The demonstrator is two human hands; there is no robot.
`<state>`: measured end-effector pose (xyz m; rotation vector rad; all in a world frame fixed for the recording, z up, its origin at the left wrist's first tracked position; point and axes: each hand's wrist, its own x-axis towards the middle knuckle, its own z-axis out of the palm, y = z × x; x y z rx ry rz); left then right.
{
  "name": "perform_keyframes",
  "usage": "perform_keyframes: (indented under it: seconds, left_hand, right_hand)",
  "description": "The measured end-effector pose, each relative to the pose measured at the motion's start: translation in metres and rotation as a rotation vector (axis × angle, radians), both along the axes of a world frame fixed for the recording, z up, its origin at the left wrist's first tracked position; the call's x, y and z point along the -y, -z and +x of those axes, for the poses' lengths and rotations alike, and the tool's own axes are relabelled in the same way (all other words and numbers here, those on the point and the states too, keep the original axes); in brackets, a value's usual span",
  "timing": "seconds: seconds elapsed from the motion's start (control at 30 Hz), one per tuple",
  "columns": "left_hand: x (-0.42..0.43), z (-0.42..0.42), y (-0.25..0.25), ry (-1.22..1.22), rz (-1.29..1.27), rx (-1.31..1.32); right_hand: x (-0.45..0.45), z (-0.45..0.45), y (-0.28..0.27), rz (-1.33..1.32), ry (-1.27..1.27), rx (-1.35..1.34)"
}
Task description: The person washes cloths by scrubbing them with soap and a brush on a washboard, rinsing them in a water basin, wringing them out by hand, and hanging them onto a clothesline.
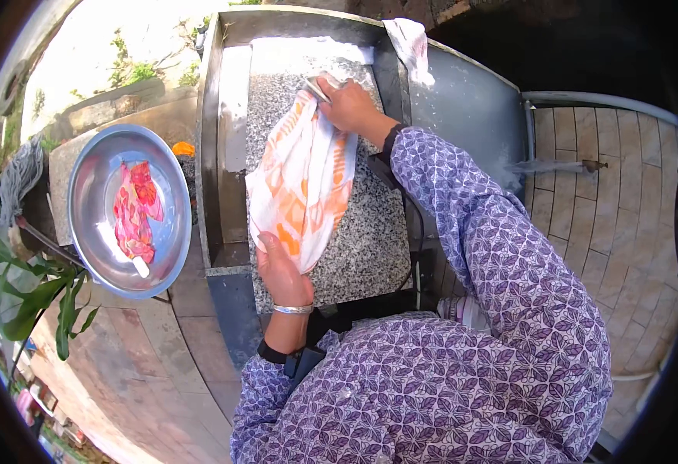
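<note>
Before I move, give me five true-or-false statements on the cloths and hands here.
1. The orange-and-white cloth lies on the speckled granite slab. True.
2. The red-and-pink cloth lies in the metal basin. True.
3. The left hand is in the metal basin. False: the left hand is at the near end of the orange-and-white cloth.
4. The silver bangle is on the right wrist. False: it is on the left wrist.
5. The white rag hangs over an edge. True.

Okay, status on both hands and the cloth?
Left hand at cloth's near edge; right hand gripping small object, unclear what, at far end. Cloth spread on speckled slab. Basin off left, not obstructing.
</note>
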<state>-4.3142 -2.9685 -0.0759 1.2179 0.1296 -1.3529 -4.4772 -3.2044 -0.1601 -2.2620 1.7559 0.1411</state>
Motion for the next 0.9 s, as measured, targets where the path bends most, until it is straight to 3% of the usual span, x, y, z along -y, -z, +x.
perform_keyframes:
  seconds: [0.1,0.17,0.2,0.3,0.33,0.43,0.5,0.57,0.6,0.67,0.73,0.87,0.9]
  left_hand:
    - [0.008,0.003,-0.002,-0.005,0.036,-0.068]
    - [0.002,0.004,0.001,0.027,0.019,-0.063]
    - [-0.002,0.003,0.003,0.061,0.009,-0.056]
    - [0.005,0.004,-0.006,0.093,0.014,-0.111]
    - [0.006,0.004,-0.005,0.091,0.006,-0.105]
    - [0.003,0.003,0.0,0.062,0.042,-0.072]
    - [0.007,0.001,-0.001,0.045,0.045,-0.084]
    - [0.006,0.003,0.001,0.056,0.06,-0.082]
    - [0.001,0.004,0.0,0.078,0.044,-0.069]
    - [-0.002,0.002,0.003,0.099,0.033,-0.051]
    - [0.003,0.001,0.001,0.105,0.042,-0.04]
    - [0.01,0.003,-0.004,0.042,0.061,-0.071]
    - [0.011,0.002,-0.003,0.026,0.046,-0.082]
  right_hand:
    - [-0.099,0.026,-0.071,0.032,-0.478,0.319]
    - [-0.107,0.03,-0.063,-0.007,-0.627,0.394]
    - [-0.087,0.025,-0.039,0.018,-0.542,0.355]
    - [0.026,0.017,0.017,0.043,0.037,0.106]
    - [0.042,0.024,0.008,0.05,0.127,0.041]
    - [0.003,0.038,-0.024,0.134,-0.006,0.102]
    - [-0.078,0.047,-0.06,0.064,-0.428,0.17]
    - [-0.108,0.04,-0.064,0.005,-0.656,0.413]
    - [-0.103,0.031,-0.045,0.056,-0.648,0.41]
    - [-0.029,0.024,-0.006,-0.03,-0.189,0.149]
    - [0.033,0.026,0.009,0.014,0.078,0.027]
    - [-0.023,0.04,-0.038,0.155,-0.137,0.144]
    - [-0.069,0.038,-0.05,0.013,-0.417,0.223]
